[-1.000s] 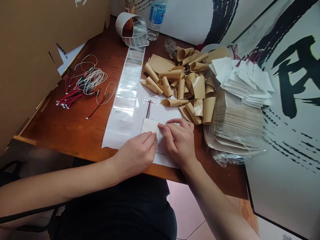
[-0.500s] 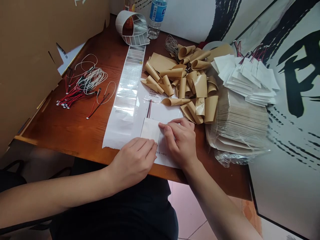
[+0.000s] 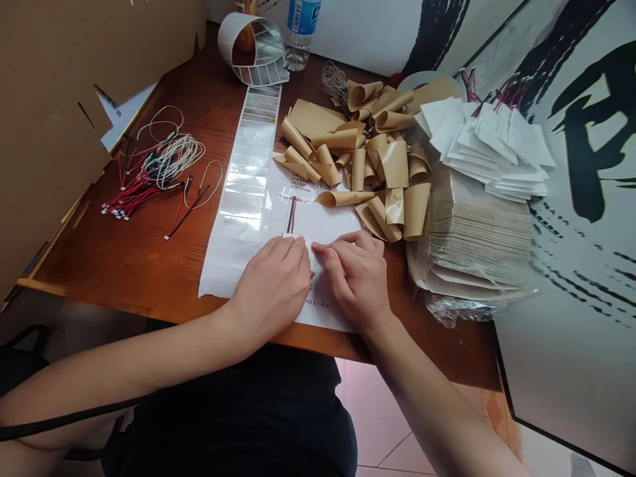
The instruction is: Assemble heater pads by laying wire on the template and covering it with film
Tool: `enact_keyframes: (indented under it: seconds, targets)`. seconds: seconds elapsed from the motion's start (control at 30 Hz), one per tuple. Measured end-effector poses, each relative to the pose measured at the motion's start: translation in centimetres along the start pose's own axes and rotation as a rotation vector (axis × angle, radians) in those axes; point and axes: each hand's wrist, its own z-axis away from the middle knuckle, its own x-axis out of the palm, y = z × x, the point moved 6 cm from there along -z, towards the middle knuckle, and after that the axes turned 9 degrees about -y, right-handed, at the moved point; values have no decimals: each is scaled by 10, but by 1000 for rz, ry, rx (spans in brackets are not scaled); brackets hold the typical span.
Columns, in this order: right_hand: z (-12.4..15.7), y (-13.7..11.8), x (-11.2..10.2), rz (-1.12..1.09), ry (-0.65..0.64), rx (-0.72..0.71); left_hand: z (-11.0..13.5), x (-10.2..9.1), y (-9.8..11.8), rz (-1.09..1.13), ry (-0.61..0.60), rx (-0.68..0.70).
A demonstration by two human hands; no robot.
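A thin white square pad [image 3: 307,240] lies on a printed white sheet [image 3: 325,317] at the table's front edge, with red and black wires [image 3: 291,215] running out from its top. My left hand [image 3: 275,281] covers most of the pad; its fingers are held together and press near the pad's top edge. At the pad's upper right corner, the index fingertip of my right hand [image 3: 355,275] pushes down, with the thumb alongside and the other fingers curled. Under my left palm the rest of the pad is hidden.
Left is a tangle of wired connectors [image 3: 169,162]. A strip of silvery labels [image 3: 246,165] runs back to its roll [image 3: 253,50] beside a water bottle [image 3: 301,33]. Curled brown paper pieces [image 3: 358,169] lie behind my hands. Wired white pads [image 3: 491,146] top a bagged stack [image 3: 481,232].
My left hand has slid up over the pad, from its lower part to its top edge, covering more of it. My right hand stays at the right side. The view has shifted slightly.
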Motion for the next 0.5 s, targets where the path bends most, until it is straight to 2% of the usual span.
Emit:
enact_keyframes:
  seconds: [0.23,0.5]
  targets:
    - [0,-1,-1,9,7,-21,0,-2,-5,-5,15,-43]
    - [-1,0,-1,-11,-12,-1,5,-1,-26,47,63,18]
